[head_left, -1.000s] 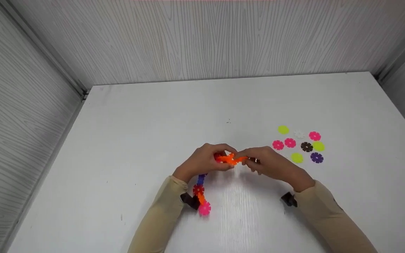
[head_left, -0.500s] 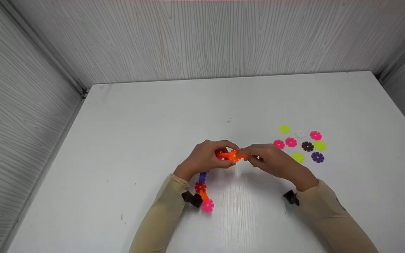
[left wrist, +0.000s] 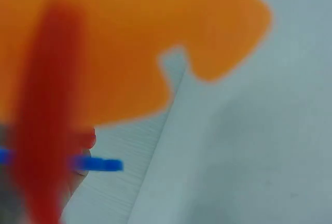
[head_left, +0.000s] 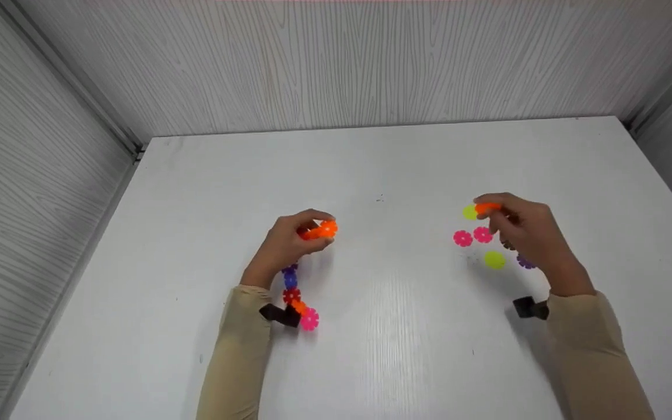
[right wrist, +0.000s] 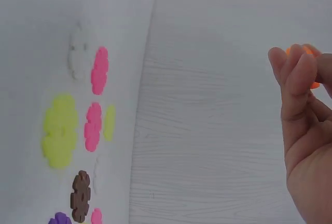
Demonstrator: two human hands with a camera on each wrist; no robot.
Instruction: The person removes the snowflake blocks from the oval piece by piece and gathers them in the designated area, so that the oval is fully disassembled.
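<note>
A: Which step is the person working on?

B: Judging by how things are lying, the person is probably taking apart a linked chain [head_left: 290, 281] of notched, flower-shaped plastic discs in purple, blue, red, orange and pink, and is setting loose pieces together.

A: What are the hands doing?

B: The left hand [head_left: 283, 242] is gripping the chain's far end between thumb and fingers, with a bright orange, flower-shaped plastic end disc [head_left: 328, 228] showing at the fingertips. The chain is trailing off toward six o'clock from there; whether it is touching the white worktop [head_left: 394, 326] is hard to tell. The right hand [head_left: 537, 230], at three o'clock from the left, is pinching a separate orange plastic disc [head_left: 489, 207].

A: Where is that one hanging?

B: Above the worktop, among the loose pieces. A flat yellow plastic disc [head_left: 469, 212] is appearing just beside it at nine o'clock; two notched pink plastic discs [head_left: 483, 234] are lying around six to seven o'clock.

A: And what is the next move calling for?

B: Probably for lowering the separate piece flat without nudging its neighbours, then loosening the right fingers, while the left hand is holding the chain steady.
</note>
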